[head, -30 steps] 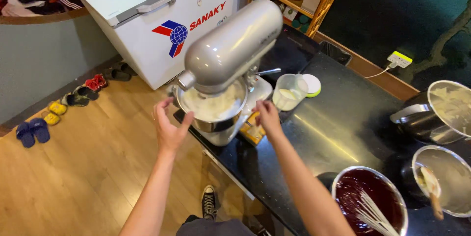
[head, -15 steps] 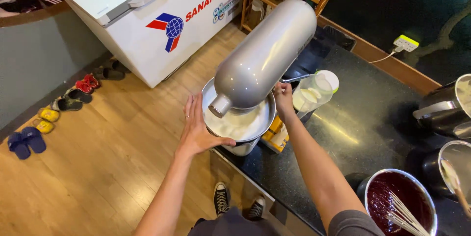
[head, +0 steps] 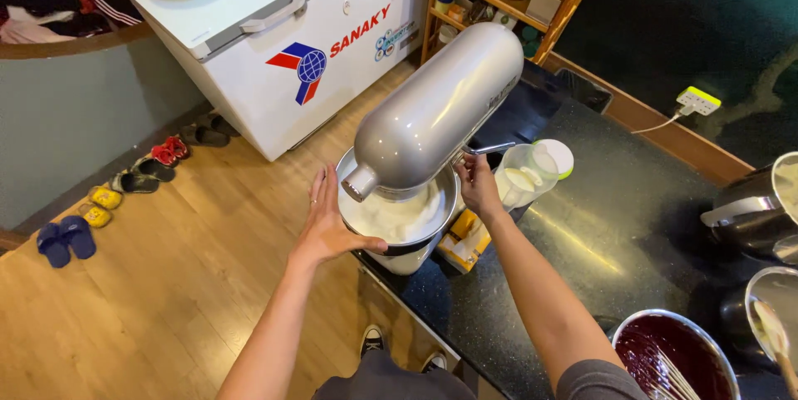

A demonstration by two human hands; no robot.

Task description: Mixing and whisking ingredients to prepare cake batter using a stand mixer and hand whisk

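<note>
Dark speckled table [head: 632, 225] carries the silver stand mixer [head: 436, 113], left hand [head: 332, 221] open-fingered against its steel bowl [head: 399, 230] rim, right hand [head: 478, 184] closed on the side lever [head: 490, 149]; heavy, slick bowl, best gripped by its rim.

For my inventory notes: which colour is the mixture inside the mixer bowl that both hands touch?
White, inside the round metal mixer bowl under the tilted grey mixer head; head view.

The mixer head [head: 436, 113] hid the beater and much of the steel bowl [head: 399, 221]. The right hand [head: 478, 186] covered the lever's base. The dark-red bowl [head: 673, 358] and right-hand pots [head: 752, 209] were cut off by the edges.
</note>
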